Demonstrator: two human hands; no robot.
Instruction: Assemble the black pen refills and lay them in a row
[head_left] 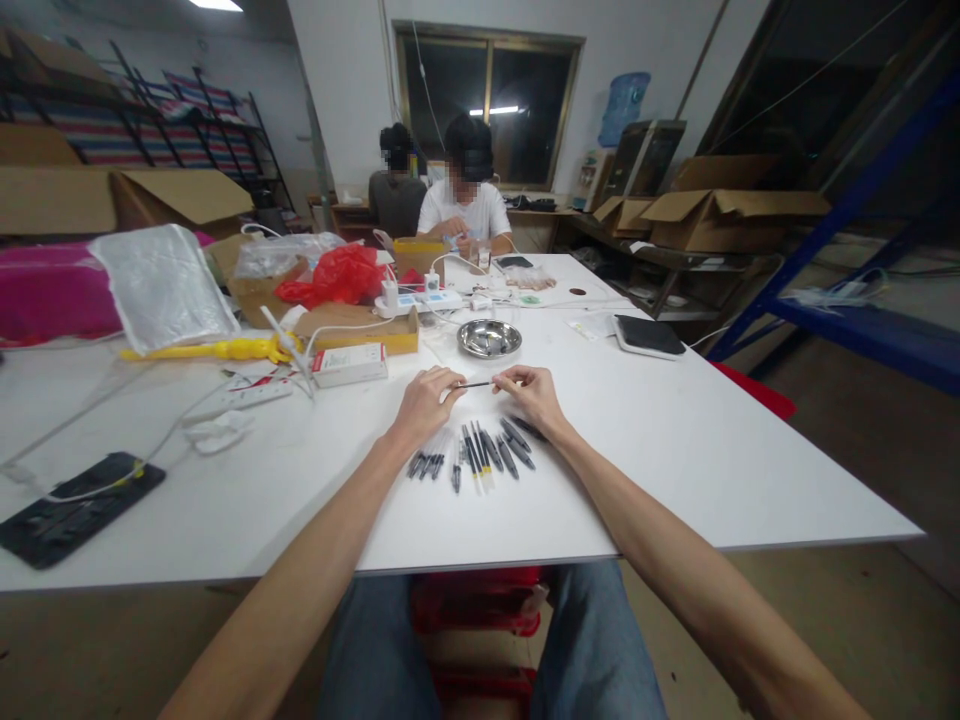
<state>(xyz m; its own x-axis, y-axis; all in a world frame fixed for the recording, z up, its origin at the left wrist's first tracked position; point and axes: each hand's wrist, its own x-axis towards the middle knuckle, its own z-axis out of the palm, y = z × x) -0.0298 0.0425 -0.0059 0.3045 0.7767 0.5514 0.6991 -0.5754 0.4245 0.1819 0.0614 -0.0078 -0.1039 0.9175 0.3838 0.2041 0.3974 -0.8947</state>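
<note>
Between my two hands, a thin dark pen refill (477,385) is stretched level above the white table. My left hand (433,400) pinches its left end, and my right hand (531,392) pinches the right end. Below them on the table lie several clear pen barrels with black tips (426,464), several black refills with yellowish ends (477,450) and several dark grey pen parts (507,455). Just beyond my hands stands a shiny steel bowl (489,340) with small dark pieces in it.
A white box (349,365), a yellow plastic hand-shaped stick (217,350), power strips with cables and a red bag (337,275) crowd the left side. A black tray (79,508) lies at the near left. At the right is a black-topped device (649,336). Two people sit beyond.
</note>
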